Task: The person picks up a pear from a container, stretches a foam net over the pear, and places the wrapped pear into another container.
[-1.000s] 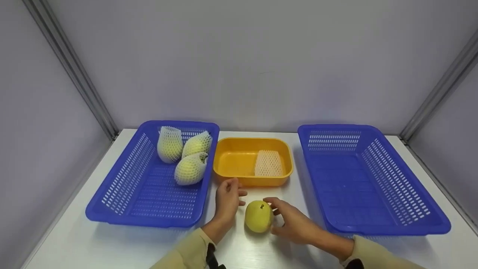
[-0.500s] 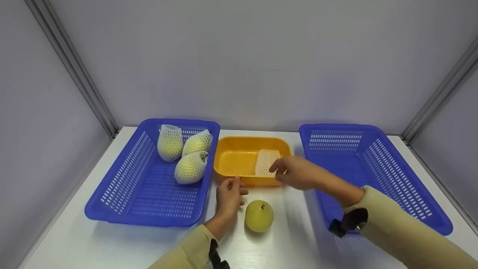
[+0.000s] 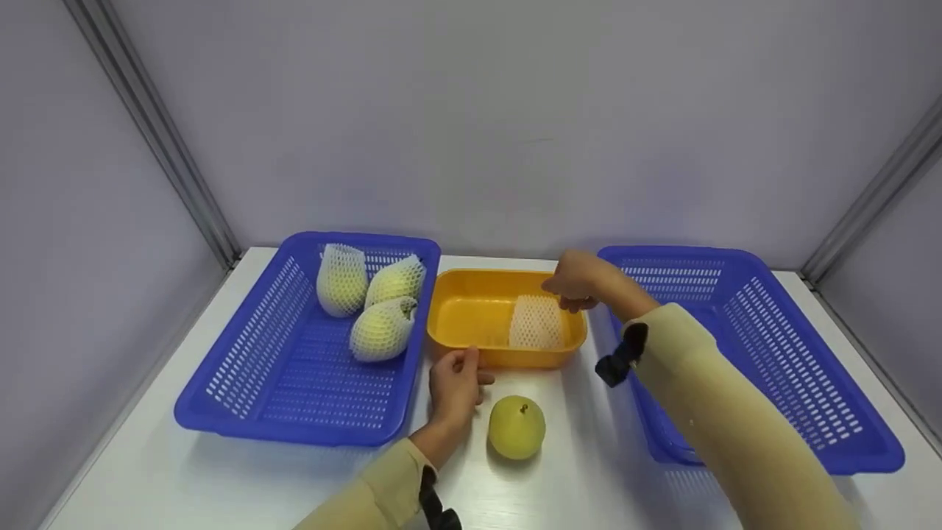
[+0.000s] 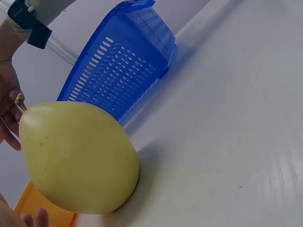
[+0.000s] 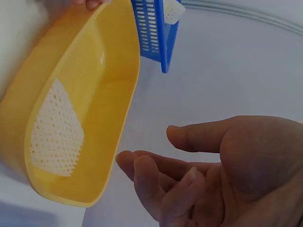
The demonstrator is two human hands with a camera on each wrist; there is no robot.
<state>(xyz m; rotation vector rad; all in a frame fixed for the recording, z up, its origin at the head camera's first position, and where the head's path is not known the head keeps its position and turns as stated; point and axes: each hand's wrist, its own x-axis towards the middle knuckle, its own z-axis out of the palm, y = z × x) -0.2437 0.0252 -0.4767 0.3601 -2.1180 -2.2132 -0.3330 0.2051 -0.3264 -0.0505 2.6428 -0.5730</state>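
Note:
A bare yellow-green pear [image 3: 517,428] stands on the white table, its stem up. Behind it is an orange plastic basin [image 3: 508,358] with a flat white foam net sleeve [image 3: 536,322] in its right half. My left hand [image 3: 452,386] is at the basin's front rim, fingers relaxed, left of the pear; its fingertips [image 5: 92,4] touch that rim in the right wrist view. Over the basin's back right corner hovers my right hand [image 3: 581,278], fingers loosely bent and thumb apart, with nothing held. In the left wrist view the pear [image 4: 78,161] fills the near left.
At left, a blue perforated basket [image 3: 287,434] holds pears in foam nets [image 3: 381,331]. Another blue basket [image 3: 780,368] stands at right, partly hidden by my right sleeve. Grey-white walls [image 3: 508,132] enclose the table at the back and sides.
My right hand has left the pear and moved forward, over the basin to its back right corner. My left hand stays by the front rim; the pear stands where it was.

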